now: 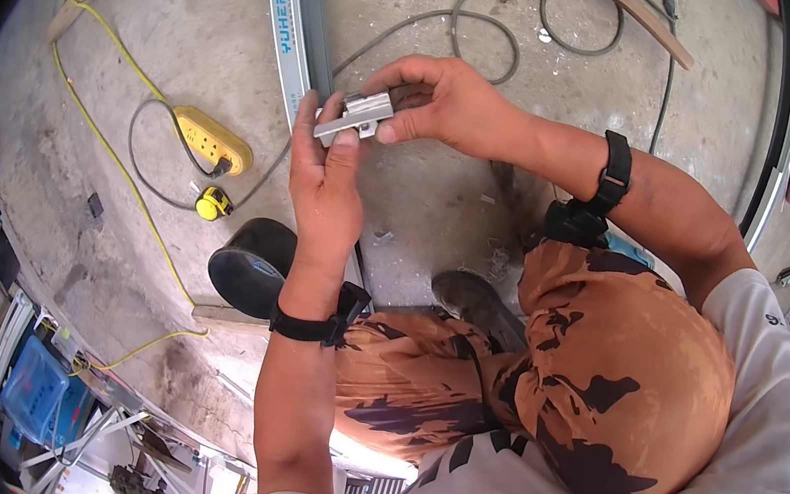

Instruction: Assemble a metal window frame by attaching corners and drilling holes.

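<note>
— Knees in patterned orange trousers are filling the view under my arms. What are you holding?

— I'm holding a small grey metal bracket over the concrete floor. Its long axis is running left to right between both hands.

— Which hand is gripping?

— Right hand is pinching its right end, fingers closed; left hand is reaching up from below, fingertips pressing its left end.

Bright daylight is flooding the scene, casting short soft shadows just below the fingers; fisheye distortion is bending edges, corners falling black.
</note>
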Motion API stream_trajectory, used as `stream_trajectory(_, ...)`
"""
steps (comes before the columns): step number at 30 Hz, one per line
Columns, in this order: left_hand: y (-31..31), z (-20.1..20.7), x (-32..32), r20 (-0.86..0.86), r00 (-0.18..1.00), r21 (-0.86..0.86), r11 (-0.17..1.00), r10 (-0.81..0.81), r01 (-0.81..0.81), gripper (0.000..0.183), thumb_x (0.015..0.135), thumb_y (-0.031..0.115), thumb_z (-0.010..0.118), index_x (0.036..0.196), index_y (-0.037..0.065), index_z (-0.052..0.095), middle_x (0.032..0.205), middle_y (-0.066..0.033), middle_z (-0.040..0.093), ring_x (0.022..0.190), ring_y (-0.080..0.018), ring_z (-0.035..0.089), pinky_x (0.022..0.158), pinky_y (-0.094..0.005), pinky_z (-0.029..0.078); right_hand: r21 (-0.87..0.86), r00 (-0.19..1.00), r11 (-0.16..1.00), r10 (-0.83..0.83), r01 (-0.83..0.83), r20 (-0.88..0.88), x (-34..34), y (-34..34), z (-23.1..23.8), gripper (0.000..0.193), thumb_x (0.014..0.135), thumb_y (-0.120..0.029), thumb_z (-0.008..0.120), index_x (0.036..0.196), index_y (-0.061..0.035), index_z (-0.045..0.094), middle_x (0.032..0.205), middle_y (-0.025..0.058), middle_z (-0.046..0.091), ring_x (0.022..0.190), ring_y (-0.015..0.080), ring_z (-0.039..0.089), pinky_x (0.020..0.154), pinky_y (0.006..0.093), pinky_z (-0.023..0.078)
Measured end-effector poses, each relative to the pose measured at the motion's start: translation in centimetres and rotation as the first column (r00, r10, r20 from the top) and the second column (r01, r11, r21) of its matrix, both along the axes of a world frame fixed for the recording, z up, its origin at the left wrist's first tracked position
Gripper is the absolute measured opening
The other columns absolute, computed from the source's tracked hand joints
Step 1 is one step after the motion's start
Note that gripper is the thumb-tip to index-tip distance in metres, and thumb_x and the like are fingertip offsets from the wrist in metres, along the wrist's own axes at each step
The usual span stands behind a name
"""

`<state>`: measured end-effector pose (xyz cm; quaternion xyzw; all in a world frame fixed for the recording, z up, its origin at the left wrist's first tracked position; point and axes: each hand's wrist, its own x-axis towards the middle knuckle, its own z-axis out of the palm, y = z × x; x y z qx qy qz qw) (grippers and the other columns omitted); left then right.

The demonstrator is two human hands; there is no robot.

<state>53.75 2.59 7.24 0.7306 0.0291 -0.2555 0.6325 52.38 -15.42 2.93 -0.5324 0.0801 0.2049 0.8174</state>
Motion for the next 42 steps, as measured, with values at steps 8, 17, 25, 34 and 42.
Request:
stream_trajectory(8, -0.2, -0.3, 0.3, -0.112, 0.961, 0.053, 0.967, 0.254, -0.249, 0.027, 0.093, 0.012, 0.061, 0.113, -0.006, 0.061, 0.105, -0.0100, 0.064, 0.091, -0.0114, 0.059, 0.077, -0.0266, 0.050, -0.062, 0.997, 0.996, -0.064, 0.061, -0.042, -0.2, 0.8, -0.4, 0.041, 0.076, -0.016, 0.081, 0.111, -0.0007, 0.066, 0.092, 0.0073, 0.069, 0.086, 0.0141, 0.062, 0.079, 0.0291, 0.049)
stream_trajectory(17, 1.9, -0.9, 1.0, -0.032, 0.992, 0.284, 0.953, 0.123, -0.109, 0.041, 0.087, 0.012, 0.063, 0.121, -0.009, 0.057, 0.113, -0.0178, 0.062, 0.101, -0.0224, 0.060, 0.089, -0.0300, 0.048, -0.078, 0.984, 0.991, 0.092, -0.105, -0.150, 0.5, 0.8, -3.1, 0.043, 0.079, -0.015, 0.079, 0.116, 0.0010, 0.063, 0.104, 0.0095, 0.067, 0.097, 0.0161, 0.061, 0.088, 0.0289, 0.048)
stream_trajectory(25, 4.7, -4.7, 1.9, 0.168, 0.889, 0.797, 0.589, -0.426, 0.132, 0.086, 0.077, 0.018, 0.069, 0.144, -0.011, 0.024, 0.128, -0.0335, 0.052, 0.121, -0.0410, 0.052, 0.101, -0.0368, 0.041, -0.217, 0.994, 0.975, 0.013, -0.036, -0.108, 5.5, 3.2, -7.0, 0.049, 0.078, -0.029, 0.079, 0.114, 0.0010, 0.064, 0.103, 0.0132, 0.068, 0.098, 0.0220, 0.062, 0.085, 0.0319, 0.048)
stream_trajectory(34, 4.1, -4.3, 2.2, 0.228, 0.880, 0.702, 0.696, -0.417, 0.148, 0.089, 0.077, 0.014, 0.069, 0.147, -0.009, 0.018, 0.137, -0.0337, 0.041, 0.125, -0.0461, 0.045, 0.103, -0.0418, 0.039, -0.384, 0.989, 0.912, 0.143, -0.143, -0.029, 4.9, 5.5, -7.0, 0.056, 0.078, -0.036, 0.078, 0.119, -0.0004, 0.064, 0.108, 0.0163, 0.068, 0.103, 0.0236, 0.063, 0.090, 0.0328, 0.047)
stream_trajectory(42, 2.8, -5.3, 4.2, 0.276, 0.825, 0.767, 0.630, -0.494, 0.120, 0.061, 0.076, 0.018, 0.073, 0.132, 0.011, 0.049, 0.131, -0.0260, 0.046, 0.118, -0.0425, 0.050, 0.096, -0.0435, 0.044, -0.395, 0.967, 0.885, 0.251, -0.245, -0.038, 4.8, 5.4, -6.0, 0.072, 0.080, -0.032, 0.073, 0.136, 0.0031, 0.046, 0.122, 0.0203, 0.061, 0.106, 0.0261, 0.061, 0.092, 0.0335, 0.046)
